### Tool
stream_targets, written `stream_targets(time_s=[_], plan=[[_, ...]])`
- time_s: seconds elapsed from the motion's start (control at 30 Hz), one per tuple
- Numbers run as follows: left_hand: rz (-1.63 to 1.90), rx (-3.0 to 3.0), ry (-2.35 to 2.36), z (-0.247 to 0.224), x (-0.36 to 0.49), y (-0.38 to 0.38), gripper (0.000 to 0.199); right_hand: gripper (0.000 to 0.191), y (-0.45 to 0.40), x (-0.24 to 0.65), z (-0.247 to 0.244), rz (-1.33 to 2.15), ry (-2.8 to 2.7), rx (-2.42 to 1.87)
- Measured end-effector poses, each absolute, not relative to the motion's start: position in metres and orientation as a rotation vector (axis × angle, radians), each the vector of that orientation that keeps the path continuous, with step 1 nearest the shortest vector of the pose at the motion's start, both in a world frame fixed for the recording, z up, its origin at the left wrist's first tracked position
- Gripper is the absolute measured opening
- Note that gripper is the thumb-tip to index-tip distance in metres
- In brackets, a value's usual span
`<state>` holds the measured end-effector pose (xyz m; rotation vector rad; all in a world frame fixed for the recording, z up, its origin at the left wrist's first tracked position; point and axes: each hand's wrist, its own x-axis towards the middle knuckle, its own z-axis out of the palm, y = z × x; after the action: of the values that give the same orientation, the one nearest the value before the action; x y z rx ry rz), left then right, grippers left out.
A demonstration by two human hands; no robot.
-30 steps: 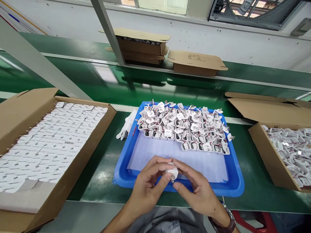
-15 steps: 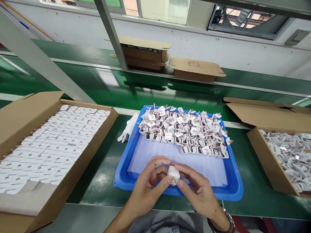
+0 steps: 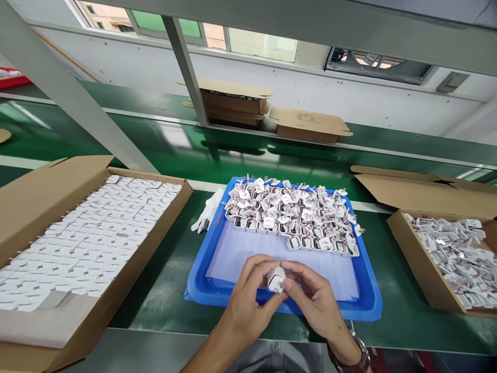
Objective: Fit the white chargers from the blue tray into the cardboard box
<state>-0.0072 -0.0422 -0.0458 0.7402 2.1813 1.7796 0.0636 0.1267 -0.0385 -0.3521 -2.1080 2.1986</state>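
Observation:
A small white plug adapter [image 3: 276,280] is held between my two hands, over the near edge of the blue tray [image 3: 373,305]. A dark gap shows between its body and its pronged cover. My left hand [image 3: 252,290] grips it from the left, fingers curled behind it and the thumb below. From the right, my right hand [image 3: 310,292] pinches it, with the thumb on the pronged cover. Beyond the hands, several open white adapter housings [image 3: 295,217] with loose pronged covers and red and black wires fill the back of the tray, on a white sheet [image 3: 244,254].
At the left stands a cardboard box [image 3: 155,243] with rows of white pieces. Another cardboard box [image 3: 419,264] at the right holds more wired housings. A white glove [image 3: 207,211] lies left of the tray. Flat cartons [image 3: 310,124] sit on the back ledge.
The adapter has turned in my fingers, and a dark gap at its cover now shows. My left thumb has shifted lower. The view has tilted up slightly.

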Motion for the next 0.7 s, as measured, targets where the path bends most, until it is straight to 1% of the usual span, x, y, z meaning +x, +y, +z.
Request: stream_targets(time_s=[0.07,0.17,0.3,0.43,0.53,0.7], plan=[[1.742,0.775,2.265,-0.045,-0.006,-0.039,0.038,0.034,0.128,0.063,-0.038,2.227,-2.077,-0.375],[1.730,0.832,2.298,-0.039,-0.007,-0.040,0.040,0.034,0.129,0.063,-0.037,2.210,-2.066,-0.405],[1.728,0.885,2.420,-0.024,-0.010,-0.055,0.043,0.036,0.131,0.066,-0.037,2.094,-2.171,-0.409],[1.683,0.840,2.480,-0.011,-0.010,-0.073,0.043,0.040,0.133,0.068,-0.041,2.042,-2.251,-0.482],[1.656,0.782,2.485,-0.008,-0.007,-0.080,0.042,0.041,0.134,0.069,-0.046,2.078,-2.269,-0.434],[1.662,0.818,2.502,-0.013,-0.006,-0.080,0.043,0.036,0.138,0.069,-0.053,2.016,-2.333,-0.279]])
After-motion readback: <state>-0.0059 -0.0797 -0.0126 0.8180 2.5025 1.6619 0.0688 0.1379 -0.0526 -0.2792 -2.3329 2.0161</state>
